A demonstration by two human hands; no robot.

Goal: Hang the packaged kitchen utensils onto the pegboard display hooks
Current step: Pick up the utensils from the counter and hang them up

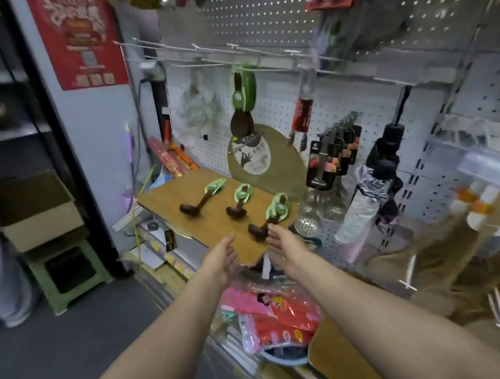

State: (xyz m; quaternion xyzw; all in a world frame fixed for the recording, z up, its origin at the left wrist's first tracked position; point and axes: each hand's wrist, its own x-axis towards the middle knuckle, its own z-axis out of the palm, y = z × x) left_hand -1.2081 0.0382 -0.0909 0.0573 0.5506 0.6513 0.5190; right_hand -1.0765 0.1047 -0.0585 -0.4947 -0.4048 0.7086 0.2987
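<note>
Three packaged utensils lie on the wooden bench (215, 223), each a dark spoon with a green card at the handle end. The nearest utensil (268, 218) sits toward the bench's right edge, its dark bowl close to the near edge; the middle utensil (239, 201) lies at the centre, and the far utensil (202, 197) toward the left. A hung utensil (242, 104) of the same kind already dangles from a hook (243, 67) on the pegboard (256, 14) above.

Our right hand (281, 238) reaches in with its fingers straight, their tips just beside the nearest utensil's bowl. Our left hand (221, 251) hovers over the near edge, likewise flat. Both grips are wide and hold nothing.

We judge the step in hand to be picking up the nearest utensil. To do it well, we should pinch the green card near its top rather than the slick bowl, so the hang hole stays free and faces the hook. The left hand could steady the handle while the right lines the hole up with the hook tip. We cannot make out the hole itself from here. We should slide the card fully along the hook behind the one already hung.

Around the bench hang a red-packaged tool (303, 117), boxed knives (334, 156) and a folded umbrella (365, 199).
</note>
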